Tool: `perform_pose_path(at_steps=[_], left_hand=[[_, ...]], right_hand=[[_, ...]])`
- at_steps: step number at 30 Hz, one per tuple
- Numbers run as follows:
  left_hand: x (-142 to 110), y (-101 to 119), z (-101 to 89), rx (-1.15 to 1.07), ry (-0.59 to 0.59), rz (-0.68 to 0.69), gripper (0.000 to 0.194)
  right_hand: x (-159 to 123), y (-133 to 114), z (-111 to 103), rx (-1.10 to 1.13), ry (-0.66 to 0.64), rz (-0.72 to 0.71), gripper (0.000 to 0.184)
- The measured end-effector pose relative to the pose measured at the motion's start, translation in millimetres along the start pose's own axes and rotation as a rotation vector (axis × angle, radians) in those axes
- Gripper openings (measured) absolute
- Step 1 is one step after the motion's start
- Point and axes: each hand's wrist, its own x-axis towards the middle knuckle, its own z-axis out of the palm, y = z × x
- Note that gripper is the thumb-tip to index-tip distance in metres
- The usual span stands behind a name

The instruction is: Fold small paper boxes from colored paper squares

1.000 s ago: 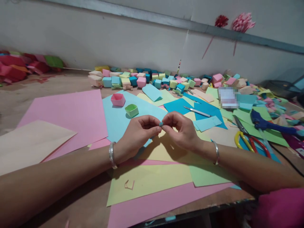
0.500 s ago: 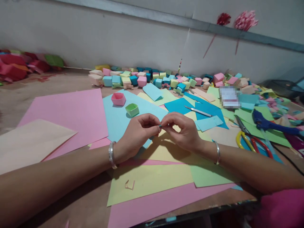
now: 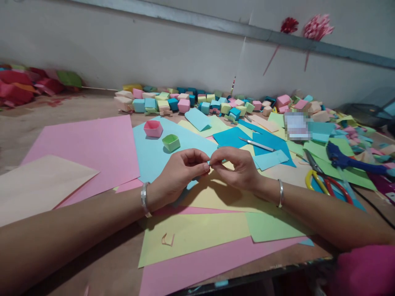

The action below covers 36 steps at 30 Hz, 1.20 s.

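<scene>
My left hand [image 3: 184, 174] and my right hand [image 3: 236, 169] meet fingertip to fingertip above the coloured paper sheets. Both are closed in a pinch on a tiny blue piece [image 3: 210, 163], probably paper, mostly covered by the fingers. Just beyond my left hand, a small open green paper box [image 3: 171, 142] and a pink paper box [image 3: 153, 128] rest on a light blue sheet [image 3: 142, 154]. Below the hands lies a yellow sheet [image 3: 197, 230] with a thin folded paper strip [image 3: 168, 239] on it.
Scissors [image 3: 328, 183] with yellow and red handles lie at the right beside a blue glue gun [image 3: 354, 160]. A craft knife [image 3: 257, 144] rests on dark blue paper. Several small folded paper blocks [image 3: 184, 105] line the wall. A large pink sheet [image 3: 86, 154] lies left.
My hands stay pinched together at nearly the same spot, the fingertips shifting slightly. The whole view has moved a little; the boxes and tools lie as before.
</scene>
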Motion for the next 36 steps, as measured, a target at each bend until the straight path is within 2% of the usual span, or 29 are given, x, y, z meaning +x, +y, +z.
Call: perform_pose_path(at_steps=[7,10,13,15,19,22,29,32,36], left_hand=[[0,-1,0.9,0.011,0.001,0.034,0.019],[-1,2,1.3,0.1,0.039,0.074,0.016],[-1,5,1.3,0.255,0.095,0.187,0.014],[-1,5,0.7,0.351,0.123,0.301,0.012],[-1,2,-0.9,0.448,0.127,0.432,0.011],[-1,1,-0.8,0.463,0.12,0.413,0.012],[-3,7,2.9,0.467,0.054,0.243,0.022],[-5,9,5.2,0.418,0.028,0.176,0.026],[-5,8,5.6,0.289,0.018,0.057,0.029]], right_hand=[[0,-1,1,-0.008,0.016,-0.016,0.017],[-2,-3,1,0.017,0.016,0.043,0.014],[-3,-5,2,0.073,0.03,0.196,0.012],[-3,-5,1,0.05,-0.009,0.244,0.015],[-1,-2,1,-0.135,-0.128,0.127,0.01],[-2,0,1,-0.233,-0.14,0.038,0.013],[-4,-7,-1,-0.301,-0.078,0.015,0.013],[-3,-8,-2,-0.26,-0.103,0.06,0.012],[-1,-4,-5,-0.119,-0.179,0.215,0.011]])
